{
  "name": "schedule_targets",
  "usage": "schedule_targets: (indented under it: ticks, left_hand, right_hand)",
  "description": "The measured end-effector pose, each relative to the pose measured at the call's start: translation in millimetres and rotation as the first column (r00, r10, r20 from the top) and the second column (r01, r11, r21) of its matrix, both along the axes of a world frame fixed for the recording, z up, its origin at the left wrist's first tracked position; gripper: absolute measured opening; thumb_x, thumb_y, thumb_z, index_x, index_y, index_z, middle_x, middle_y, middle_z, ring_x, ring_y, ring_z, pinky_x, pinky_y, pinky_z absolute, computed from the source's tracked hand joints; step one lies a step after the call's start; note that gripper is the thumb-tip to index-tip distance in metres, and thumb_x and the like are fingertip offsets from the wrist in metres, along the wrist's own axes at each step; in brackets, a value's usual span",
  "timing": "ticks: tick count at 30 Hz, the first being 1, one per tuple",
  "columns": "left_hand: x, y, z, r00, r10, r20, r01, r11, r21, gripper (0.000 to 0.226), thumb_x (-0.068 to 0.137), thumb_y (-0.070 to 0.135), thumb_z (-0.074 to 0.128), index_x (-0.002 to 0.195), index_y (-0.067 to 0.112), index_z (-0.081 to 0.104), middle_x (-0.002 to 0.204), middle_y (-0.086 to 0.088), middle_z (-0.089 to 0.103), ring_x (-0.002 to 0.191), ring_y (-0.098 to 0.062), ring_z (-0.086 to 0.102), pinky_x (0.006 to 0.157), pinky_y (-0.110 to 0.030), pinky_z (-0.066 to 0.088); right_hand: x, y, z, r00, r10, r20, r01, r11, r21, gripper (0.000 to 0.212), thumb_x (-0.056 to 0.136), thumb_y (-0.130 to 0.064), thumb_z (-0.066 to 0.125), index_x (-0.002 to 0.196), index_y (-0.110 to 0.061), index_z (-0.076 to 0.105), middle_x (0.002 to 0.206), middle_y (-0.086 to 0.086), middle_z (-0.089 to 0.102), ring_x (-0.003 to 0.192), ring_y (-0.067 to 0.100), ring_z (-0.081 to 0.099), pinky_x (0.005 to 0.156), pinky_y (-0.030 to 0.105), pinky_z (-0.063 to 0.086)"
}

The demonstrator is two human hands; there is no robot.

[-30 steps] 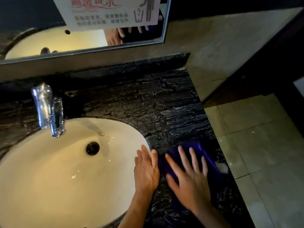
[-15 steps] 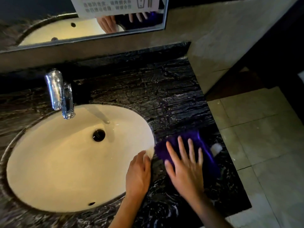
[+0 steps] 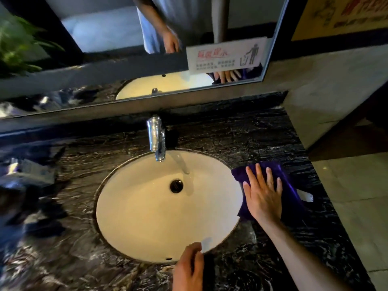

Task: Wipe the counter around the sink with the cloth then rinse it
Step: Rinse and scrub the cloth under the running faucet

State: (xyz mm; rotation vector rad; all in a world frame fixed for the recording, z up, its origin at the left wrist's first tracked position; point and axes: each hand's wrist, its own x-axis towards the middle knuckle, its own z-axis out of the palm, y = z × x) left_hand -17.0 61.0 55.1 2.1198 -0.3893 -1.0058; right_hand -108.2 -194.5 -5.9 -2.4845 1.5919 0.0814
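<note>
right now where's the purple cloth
In the head view, the purple cloth lies flat on the dark marble counter just right of the white oval sink, pressed under the right hand.

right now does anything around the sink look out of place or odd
One small thing: a white scrap lies on the dark counter just right of the purple cloth, near the counter's right edge; too blurred to identify. The tap is not running. The far-left counter is too blurred to judge.
</note>
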Motion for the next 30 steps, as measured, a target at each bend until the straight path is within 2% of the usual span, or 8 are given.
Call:
schedule_targets:
  ticks: [3,6,9,12,16,19,26,30]
  left_hand:
    - [44,4,-1,0.994,0.109,-0.02,-0.109,0.994,0.022,0.02,0.097,0.014,0.06,0.099,0.032,0.068,0.083,0.015,0.078,0.079,-0.005,0.072,0.078,-0.022,0.054]
    - [104,-30,16,0.982,0.188,0.01,-0.186,0.976,-0.116,0.021,0.101,0.011,0.05,0.113,0.018,0.066,0.09,-0.001,0.078,0.082,-0.02,0.074,0.079,-0.04,0.058]
    - [163,-78,50,0.936,0.33,-0.126,-0.353,0.879,-0.321,0.023,0.103,0.01,0.043,0.115,0.014,0.063,0.096,-0.011,0.075,0.087,-0.027,0.074,0.074,-0.035,0.056]
    - [206,-113,63,0.9,0.341,-0.271,-0.428,0.811,-0.399,0.021,0.104,0.016,0.044,0.117,0.01,0.06,0.096,-0.014,0.074,0.08,-0.026,0.07,0.076,-0.036,0.057]
    - [229,-140,58,0.873,0.279,-0.4,-0.432,0.823,-0.37,0.025,0.102,0.011,0.044,0.114,-0.002,0.061,0.082,-0.014,0.07,0.063,-0.019,0.067,0.06,-0.027,0.055]
    - [234,-146,52,0.892,0.252,-0.375,-0.365,0.891,-0.27,0.027,0.104,0.019,0.046,0.105,-0.001,0.064,0.07,-0.01,0.062,0.051,-0.014,0.055,0.047,-0.022,0.044]
    - [238,-151,53,0.885,0.252,-0.391,-0.364,0.898,-0.246,0.026,0.105,0.017,0.048,0.084,0.007,0.061,0.06,-0.001,0.059,0.046,-0.008,0.048,0.045,-0.02,0.037]
    - [242,-159,70,0.85,0.256,-0.461,-0.42,0.858,-0.296,0.027,0.103,0.014,0.049,0.079,0.009,0.061,0.061,-0.003,0.056,0.048,-0.01,0.045,0.042,-0.02,0.035]
  right_hand:
    - [2,1,2,1.0,-0.026,-0.007,0.026,1.0,0.008,0.06,0.101,-0.053,0.025,0.156,-0.031,0.034,0.164,0.004,0.033,0.152,0.031,0.028,0.12,0.059,0.024]
    - [2,3,3,0.999,-0.023,-0.024,0.023,1.0,-0.01,0.068,0.096,-0.058,0.018,0.156,-0.032,0.035,0.164,0.003,0.034,0.152,0.032,0.03,0.119,0.058,0.022]
    - [3,7,1,0.997,-0.048,-0.059,0.047,0.999,-0.018,0.071,0.094,-0.061,0.015,0.157,-0.033,0.032,0.165,0.001,0.03,0.153,0.031,0.027,0.121,0.057,0.02]
    - [11,8,2,0.991,-0.073,-0.115,0.069,0.997,-0.031,0.069,0.097,-0.066,0.008,0.159,-0.038,0.021,0.168,-0.001,0.022,0.155,0.029,0.02,0.122,0.056,0.018]
    - [16,5,9,0.988,-0.083,-0.132,0.079,0.996,-0.032,0.08,0.084,-0.073,-0.002,0.159,-0.044,0.007,0.17,-0.007,0.012,0.157,0.023,0.011,0.123,0.051,0.014]
    - [19,8,12,0.987,-0.104,-0.123,0.105,0.995,-0.001,0.08,0.084,-0.074,-0.001,0.158,-0.046,0.006,0.171,-0.009,0.009,0.157,0.021,0.008,0.124,0.051,0.012]
    - [24,4,15,0.986,-0.11,-0.124,0.116,0.992,0.04,0.08,0.082,-0.073,-0.005,0.157,-0.048,0.001,0.171,-0.011,0.003,0.157,0.02,0.004,0.124,0.049,0.012]
    - [25,9,14,0.977,-0.11,-0.181,0.112,0.994,-0.002,0.078,0.093,-0.071,0.027,0.16,-0.039,0.004,0.172,-0.001,0.002,0.157,0.028,0.008,0.123,0.054,0.016]
